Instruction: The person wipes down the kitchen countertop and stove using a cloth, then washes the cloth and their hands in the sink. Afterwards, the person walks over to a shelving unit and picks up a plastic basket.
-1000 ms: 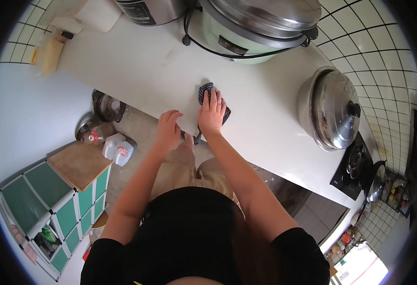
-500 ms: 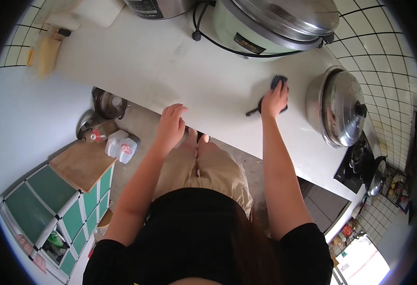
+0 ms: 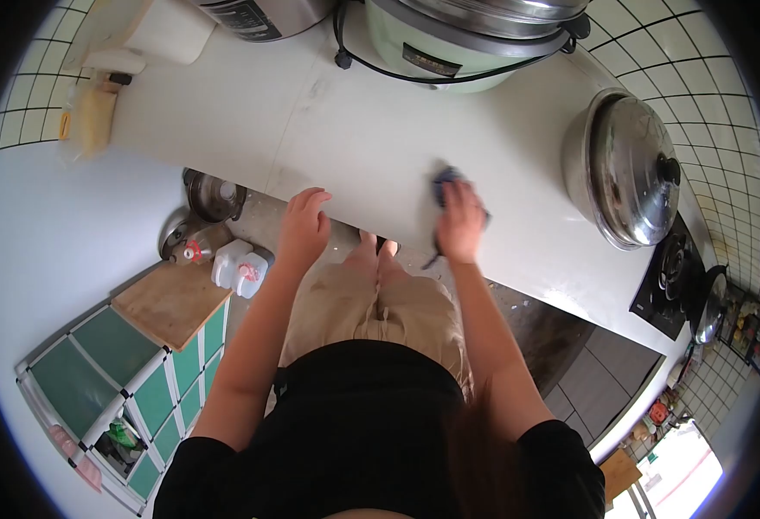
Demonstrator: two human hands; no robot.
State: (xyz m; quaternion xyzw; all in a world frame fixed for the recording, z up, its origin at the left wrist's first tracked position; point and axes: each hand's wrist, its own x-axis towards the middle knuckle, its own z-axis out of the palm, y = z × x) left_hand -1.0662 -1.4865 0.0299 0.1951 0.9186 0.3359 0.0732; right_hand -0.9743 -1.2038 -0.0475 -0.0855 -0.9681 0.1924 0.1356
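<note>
My right hand [image 3: 461,225] presses a dark blue cloth [image 3: 447,177] against the white countertop [image 3: 362,147], near its front edge. Part of the cloth is covered by the fingers, and a dark strip of it trails toward the edge. The hand is slightly blurred. At the counter's front edge, to the left, my left hand [image 3: 304,227] holds nothing; its fingers are loosely bent and apart.
A pale green cooker [image 3: 449,60] with a black cord [image 3: 343,57] stands at the back. To the right sit a lidded steel pot [image 3: 631,173] and a gas stove [image 3: 670,272]. Plastic jugs [image 3: 241,270] and a green cabinet [image 3: 159,402] are at lower left.
My right hand has slid the cloth left and toward the counter's front edge. My left hand stays close to the edge. The whole view has shifted slightly.
</note>
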